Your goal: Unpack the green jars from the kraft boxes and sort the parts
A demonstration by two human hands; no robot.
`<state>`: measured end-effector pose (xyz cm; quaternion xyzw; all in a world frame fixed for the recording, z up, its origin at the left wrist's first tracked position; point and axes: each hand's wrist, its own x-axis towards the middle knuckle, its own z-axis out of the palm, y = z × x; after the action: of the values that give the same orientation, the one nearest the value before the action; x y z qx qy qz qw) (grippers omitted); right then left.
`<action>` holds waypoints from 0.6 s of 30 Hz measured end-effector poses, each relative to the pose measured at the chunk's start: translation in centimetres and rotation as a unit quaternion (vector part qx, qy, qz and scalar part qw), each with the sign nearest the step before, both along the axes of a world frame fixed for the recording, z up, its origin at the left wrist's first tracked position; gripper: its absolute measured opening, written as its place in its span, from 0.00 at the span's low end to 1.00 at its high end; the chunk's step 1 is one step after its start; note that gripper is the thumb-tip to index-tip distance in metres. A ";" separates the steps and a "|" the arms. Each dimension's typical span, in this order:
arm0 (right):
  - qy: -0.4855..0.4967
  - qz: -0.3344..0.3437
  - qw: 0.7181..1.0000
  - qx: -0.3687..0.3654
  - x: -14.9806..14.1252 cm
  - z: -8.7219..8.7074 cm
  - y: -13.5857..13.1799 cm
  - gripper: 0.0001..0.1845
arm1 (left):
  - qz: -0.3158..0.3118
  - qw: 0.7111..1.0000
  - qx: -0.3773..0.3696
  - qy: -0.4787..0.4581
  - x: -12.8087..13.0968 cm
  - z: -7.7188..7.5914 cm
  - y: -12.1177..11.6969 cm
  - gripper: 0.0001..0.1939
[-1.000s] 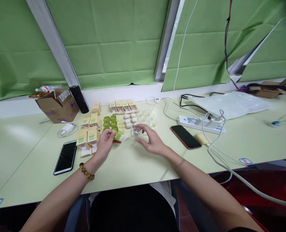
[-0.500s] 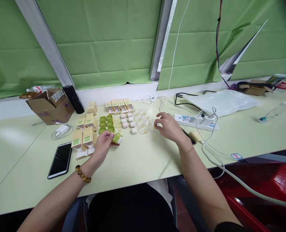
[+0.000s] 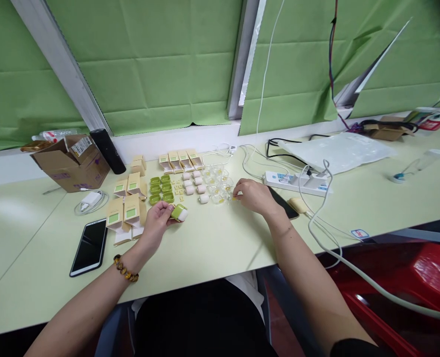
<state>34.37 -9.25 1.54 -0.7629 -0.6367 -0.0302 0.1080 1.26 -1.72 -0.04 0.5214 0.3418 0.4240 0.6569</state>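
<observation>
Low above the table's front part, my left hand (image 3: 157, 221) is closed around a small green case with a white part (image 3: 179, 212). Its thumb and fingers grip the case's left side. My right hand (image 3: 252, 194) pinches at the right edge of a group of clear plastic pieces with yellow spots (image 3: 217, 184). A bit of clear plastic with yellow (image 3: 234, 198) shows at its fingertips, partly hidden. Left of the clear pieces stand white cylindrical pieces (image 3: 204, 198), tiny yellow parts (image 3: 181, 193) and rows of green trays (image 3: 155, 189).
Opened small cartons (image 3: 131, 209) stand at left, with a phone (image 3: 89, 247) in front and a cardboard box (image 3: 74, 166) behind. A dark phone (image 3: 281, 202), a power strip (image 3: 297, 182) and loose white cables (image 3: 318, 213) lie on the right.
My right hand has lowered slightly and moved left, its fingertips closing at the clear pieces. The left hand keeps its grip on the green case. The view has shifted a little.
</observation>
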 end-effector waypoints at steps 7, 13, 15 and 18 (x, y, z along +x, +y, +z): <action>0.010 -0.011 1.000 0.019 0.1 -0.2 -0.2 0.17 | -0.006 1.000 -0.001 0.006 -0.1 0.0 0.0 0.24; -0.012 -0.037 0.998 0.040 -0.2 0.9 -0.7 0.15 | -0.008 1.000 -0.016 -0.007 -0.1 -0.1 0.1 0.23; -0.008 -0.038 0.997 0.066 -0.7 1.2 -0.7 0.14 | -0.010 0.999 -0.028 -0.012 -0.1 0.0 0.1 0.23; 0.019 0.004 0.986 0.165 -2.6 1.4 -0.6 0.12 | -0.020 0.998 -0.052 -0.024 -0.1 0.2 0.0 0.21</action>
<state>31.77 -9.89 2.95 -0.7323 -0.6240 -0.1202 0.2447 1.16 -1.69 0.14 0.4830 0.3368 0.4048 0.6995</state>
